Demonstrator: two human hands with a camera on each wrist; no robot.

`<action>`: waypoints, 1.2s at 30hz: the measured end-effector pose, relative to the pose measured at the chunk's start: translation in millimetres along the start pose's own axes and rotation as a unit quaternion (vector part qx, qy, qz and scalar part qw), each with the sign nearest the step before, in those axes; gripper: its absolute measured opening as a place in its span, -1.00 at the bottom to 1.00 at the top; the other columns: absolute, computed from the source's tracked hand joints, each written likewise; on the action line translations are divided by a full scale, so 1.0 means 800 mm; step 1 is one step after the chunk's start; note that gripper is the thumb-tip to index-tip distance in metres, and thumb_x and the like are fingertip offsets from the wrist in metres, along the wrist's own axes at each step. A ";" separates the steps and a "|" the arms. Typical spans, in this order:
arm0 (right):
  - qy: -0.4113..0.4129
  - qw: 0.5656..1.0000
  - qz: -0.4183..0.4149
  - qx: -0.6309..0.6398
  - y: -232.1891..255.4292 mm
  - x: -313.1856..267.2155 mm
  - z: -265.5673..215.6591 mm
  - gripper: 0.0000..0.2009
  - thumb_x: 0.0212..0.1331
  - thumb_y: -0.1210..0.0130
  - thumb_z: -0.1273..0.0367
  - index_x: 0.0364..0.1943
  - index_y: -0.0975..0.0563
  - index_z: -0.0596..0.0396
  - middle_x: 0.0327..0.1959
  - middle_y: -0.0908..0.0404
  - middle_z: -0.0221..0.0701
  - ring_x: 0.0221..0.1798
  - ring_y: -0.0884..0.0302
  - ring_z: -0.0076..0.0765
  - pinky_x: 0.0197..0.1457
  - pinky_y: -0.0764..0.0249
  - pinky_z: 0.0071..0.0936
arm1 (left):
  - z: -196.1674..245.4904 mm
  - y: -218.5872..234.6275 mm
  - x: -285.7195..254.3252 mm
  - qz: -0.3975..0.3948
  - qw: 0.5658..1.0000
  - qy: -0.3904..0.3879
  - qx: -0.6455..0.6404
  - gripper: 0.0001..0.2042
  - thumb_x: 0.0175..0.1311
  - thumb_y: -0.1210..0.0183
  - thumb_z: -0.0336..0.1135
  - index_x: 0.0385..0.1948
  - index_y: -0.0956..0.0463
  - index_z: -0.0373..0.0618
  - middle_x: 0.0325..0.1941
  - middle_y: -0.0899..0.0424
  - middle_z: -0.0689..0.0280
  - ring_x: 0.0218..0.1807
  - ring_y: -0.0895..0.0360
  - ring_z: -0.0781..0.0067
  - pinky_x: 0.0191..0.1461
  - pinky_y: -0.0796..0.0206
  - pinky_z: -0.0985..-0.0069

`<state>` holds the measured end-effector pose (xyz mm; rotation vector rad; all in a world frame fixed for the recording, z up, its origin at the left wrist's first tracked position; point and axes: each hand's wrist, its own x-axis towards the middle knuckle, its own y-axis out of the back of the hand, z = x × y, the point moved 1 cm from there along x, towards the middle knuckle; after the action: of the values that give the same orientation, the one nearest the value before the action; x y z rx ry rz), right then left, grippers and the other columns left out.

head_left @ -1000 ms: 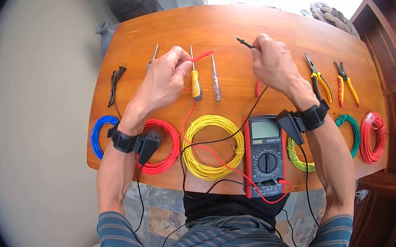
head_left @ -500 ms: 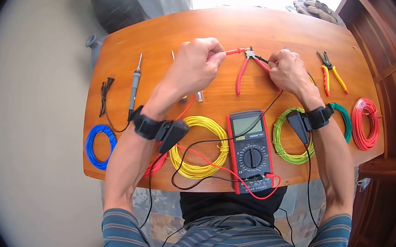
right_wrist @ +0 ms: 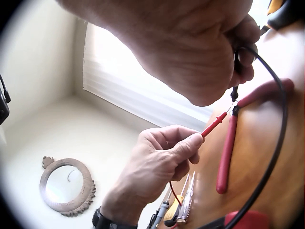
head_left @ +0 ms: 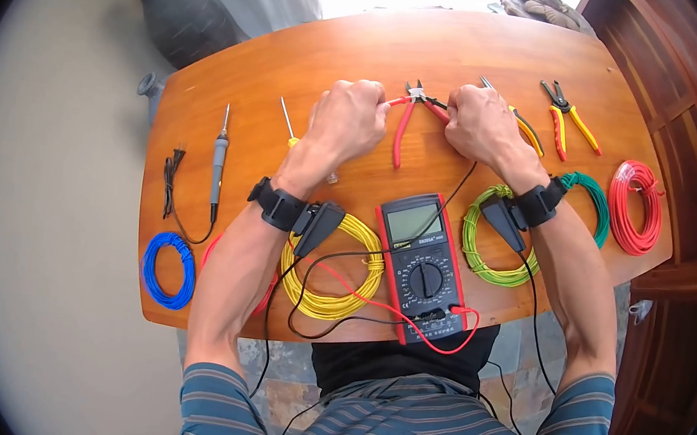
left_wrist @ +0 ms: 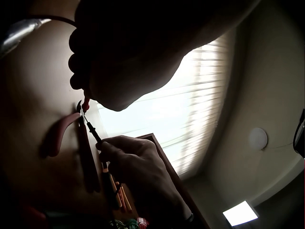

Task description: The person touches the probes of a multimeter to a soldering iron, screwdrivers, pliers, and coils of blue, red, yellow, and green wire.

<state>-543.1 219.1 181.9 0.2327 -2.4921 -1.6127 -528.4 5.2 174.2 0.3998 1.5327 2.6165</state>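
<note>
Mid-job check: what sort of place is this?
Probably a home room, its wooden table serving for electrical work: a large vase beyond the table, what looks like a round mirror on the wall, and a multimeter beside a yellow wire coil.

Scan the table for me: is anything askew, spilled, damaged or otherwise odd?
Nothing looks spilled or damaged. The one thing that stands out is the digital multimeter: its lower end lies at the table's near edge, perhaps slightly past it, so a tug on the black test lead might unsettle it.
</note>
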 end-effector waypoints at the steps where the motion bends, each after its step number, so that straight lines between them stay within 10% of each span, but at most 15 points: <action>1: 0.010 1.000 0.004 -0.018 -0.005 0.000 0.003 -0.84 0.10 -0.13 0.45 -0.40 -0.69 0.28 -0.30 -0.72 0.17 -0.12 -0.73 0.33 0.05 -0.61 0.09 | -0.004 0.005 -0.004 0.001 1.000 0.001 0.002 -0.78 0.43 -0.24 -0.33 -0.23 -0.73 -0.34 -0.32 -0.77 -0.12 -0.27 -0.77 -0.06 -0.13 -0.56 0.18; 4: 0.025 0.999 0.028 -0.013 0.000 -0.006 -0.001 -0.84 0.11 -0.13 0.46 -0.39 -0.69 0.29 -0.33 -0.71 0.17 -0.16 -0.72 0.34 0.00 -0.61 0.10 | -0.014 0.034 -0.025 0.074 0.997 -0.027 0.000 -0.77 0.38 -0.33 -0.28 -0.21 -0.70 -0.32 -0.46 -0.72 0.08 -0.42 -0.70 0.20 -0.25 -0.48 0.29; 8: 0.078 0.992 0.082 0.047 0.001 -0.015 -0.010 -0.83 0.12 -0.12 0.46 -0.36 -0.68 0.30 -0.35 -0.70 0.19 -0.20 -0.71 0.39 -0.05 -0.61 0.13 | -0.022 0.084 -0.062 0.062 0.986 0.130 -0.083 -0.56 0.19 -0.48 -0.13 -0.16 -0.59 -0.35 -0.51 -0.57 0.19 -0.43 -0.61 0.21 -0.29 -0.43 0.26; 24: 0.116 0.985 0.114 0.058 0.031 -0.050 -0.038 -0.82 0.34 -0.13 0.44 -0.23 -0.67 0.33 -0.36 -0.70 0.07 -0.23 -0.69 0.26 -0.08 -0.58 -0.02 | -0.108 0.064 -0.098 0.039 0.976 0.192 0.098 -0.62 0.29 -0.29 -0.19 -0.12 -0.53 -0.39 -0.24 -0.74 -0.22 -0.11 -0.74 -0.26 -0.02 -0.52 0.04; 31: 0.057 0.957 0.226 0.173 0.085 -0.066 0.005 -0.81 0.42 -0.20 0.41 -0.16 -0.68 0.33 -0.49 -0.64 -0.31 -0.44 -0.54 -0.48 -0.32 -0.45 -0.40 | 0.008 0.130 -0.115 0.065 0.984 0.148 -0.074 -0.79 0.59 -0.10 -0.32 -0.19 -0.56 -0.32 -0.47 -0.55 0.25 -0.43 -0.47 0.45 -0.31 -0.34 0.36; 36: -0.031 0.964 0.199 0.176 0.096 -0.061 0.054 -0.80 0.45 -0.19 0.39 -0.19 -0.70 0.29 -0.52 -0.56 -0.55 -0.42 -0.42 -0.69 -0.37 -0.36 -0.50 | 0.079 0.131 -0.098 0.065 0.983 0.076 -0.157 -0.78 0.63 -0.06 -0.35 -0.13 -0.59 -0.34 -0.48 -0.53 0.25 -0.42 -0.45 0.45 -0.29 -0.33 0.38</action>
<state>-508.5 299.2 231.8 -0.2685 -2.6381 -1.0338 -429.7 -8.9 279.8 0.2872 1.1306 2.9857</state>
